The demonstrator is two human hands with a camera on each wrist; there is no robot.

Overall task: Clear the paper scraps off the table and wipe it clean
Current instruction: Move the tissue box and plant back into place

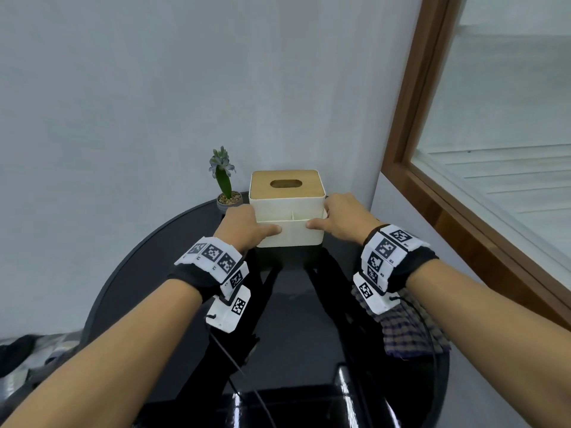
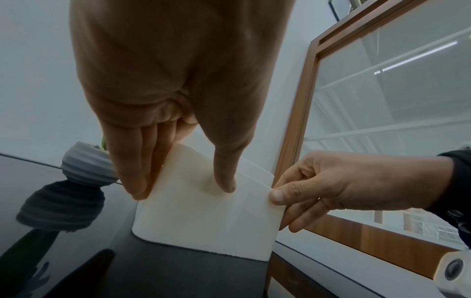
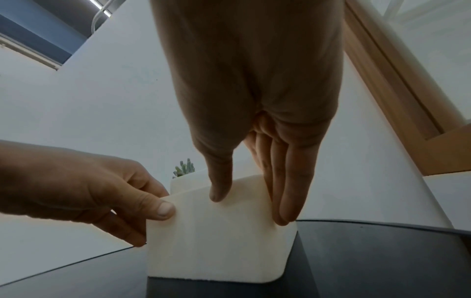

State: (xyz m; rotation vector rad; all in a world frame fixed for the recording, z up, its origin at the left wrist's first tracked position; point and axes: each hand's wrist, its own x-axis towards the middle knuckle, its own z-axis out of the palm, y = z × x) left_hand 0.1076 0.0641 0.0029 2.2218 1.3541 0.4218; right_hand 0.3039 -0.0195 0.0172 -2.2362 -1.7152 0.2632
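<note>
A white tissue box (image 1: 290, 237) with a wooden slotted lid and open front compartments is at the far side of the round black table (image 1: 287, 319). My left hand (image 1: 256, 222) grips its left front corner, thumb on the front face and fingers along the side. At the right front corner, my right hand (image 1: 321, 214) holds it the same way. The wrist views show the box (image 2: 203, 217) (image 3: 216, 242) with both thumbs pressed on its front. Whether its base touches the table I cannot tell. A checked cloth (image 1: 411, 332) lies on the table under my right wrist. No paper scraps show.
A small potted plant (image 1: 224, 180) stands just left of the box, close to my left hand. White walls meet behind the table. A wood-framed window (image 1: 432, 186) runs along the right. A glossy black object (image 1: 309, 406) sits at the table's near edge.
</note>
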